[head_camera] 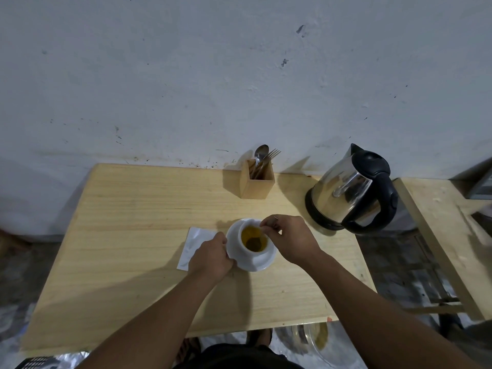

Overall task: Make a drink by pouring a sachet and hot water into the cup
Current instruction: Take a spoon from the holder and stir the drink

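Observation:
A white cup (pixel 246 247) stands on a white saucer (pixel 262 262) near the middle of the wooden table (pixel 133 235). Inside it is yellow-orange liquid with a dark patch. My left hand (pixel 211 258) grips the saucer's left rim. My right hand (pixel 288 239) hovers over the cup's right edge, its fingers pinched on a thin spoon handle that dips into the drink; the spoon's bowl is hidden. A flat white sachet (pixel 193 245) lies on the table just left of the saucer, partly under my left hand.
A steel kettle (pixel 351 193) with a black handle stands on its base at the back right. A wooden holder (pixel 257 179) with a spoon and fork stands by the wall. A wooden frame (pixel 436 235) adjoins the table's right side.

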